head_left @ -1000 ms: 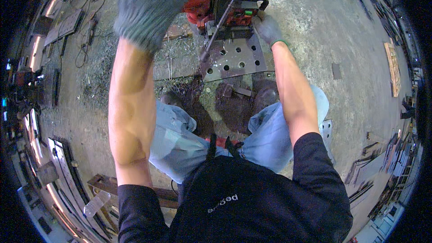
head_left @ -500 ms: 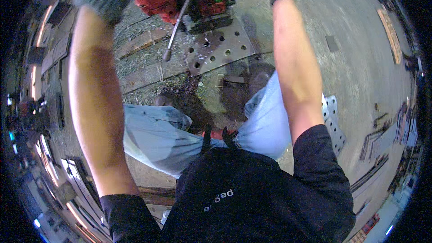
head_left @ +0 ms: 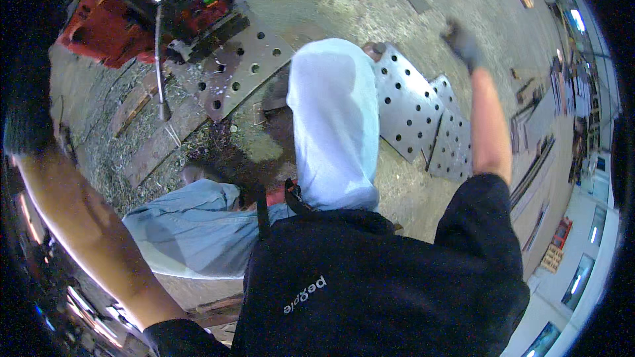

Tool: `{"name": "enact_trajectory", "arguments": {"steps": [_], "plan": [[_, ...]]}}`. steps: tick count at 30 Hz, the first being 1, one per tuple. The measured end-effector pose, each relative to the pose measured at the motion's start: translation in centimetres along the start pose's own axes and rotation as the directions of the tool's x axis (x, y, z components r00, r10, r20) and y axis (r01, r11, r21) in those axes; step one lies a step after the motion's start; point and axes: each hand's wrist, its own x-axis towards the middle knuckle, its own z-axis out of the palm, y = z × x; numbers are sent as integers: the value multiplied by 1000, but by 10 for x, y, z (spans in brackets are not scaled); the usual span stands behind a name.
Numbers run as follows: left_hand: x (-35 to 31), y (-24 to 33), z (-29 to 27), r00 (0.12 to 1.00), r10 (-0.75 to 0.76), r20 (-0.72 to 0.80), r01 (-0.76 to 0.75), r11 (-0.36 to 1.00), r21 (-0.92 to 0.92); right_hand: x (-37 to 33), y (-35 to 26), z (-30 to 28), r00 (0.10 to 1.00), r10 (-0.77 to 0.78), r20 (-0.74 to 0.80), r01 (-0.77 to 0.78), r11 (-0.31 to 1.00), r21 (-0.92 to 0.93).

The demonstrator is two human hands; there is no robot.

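Setting: concrete workshop floor (head_left: 370, 0) under me, dusty, with metal shavings scattered around 10 o'clock; racks of stock bend along the rim at 3 o'clock.
Nearest: my black shirt (head_left: 370, 291) fills 6 o'clock, and my two knees in light blue trousers (head_left: 331, 125) rise just above it, one toward the centre, one toward 8 o'clock.
Left arm: my bare forearm runs up the rim at 8 to 9 o'clock. The left hand (head_left: 26, 129) is a blurred dark gloved shape at the very edge, so I cannot tell whether its grip is closed or slack, nor whether it holds anything.
Right arm: my forearm climbs from 4 o'clock toward 1 o'clock, well clear of the floor.
Right hand (head_left: 462, 43): gloved, dark, fingers curled inward in a loose fist; I see nothing in it, and it touches nothing.
Plates by the right hand: perforated steel plates (head_left: 423, 119) lie flat on the floor below the hand, overlapping each other, just beside my centre knee.
Farther plate: another holed plate (head_left: 241, 69) lies at 11 o'clock, tilted across rusty flat bars.
Farthest: red and black drilling machine (head_left: 159, 13) sits at 11 o'clock, touching that plate's upper edge, with a thin steel lever (head_left: 159, 59) hanging down from it.
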Motion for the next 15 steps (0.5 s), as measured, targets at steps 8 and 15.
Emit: {"name": "enact_trajectory", "arguments": {"steps": [8,15], "plan": [[-1,7,-15,999,40,-36,-43,996,-77,-134,-112,205,984,159,75,-172,795,582],[20,40,-3,947,318,-37,-312,944,111,-103,-132,188,965,235,-114,-80,681,728]]}}
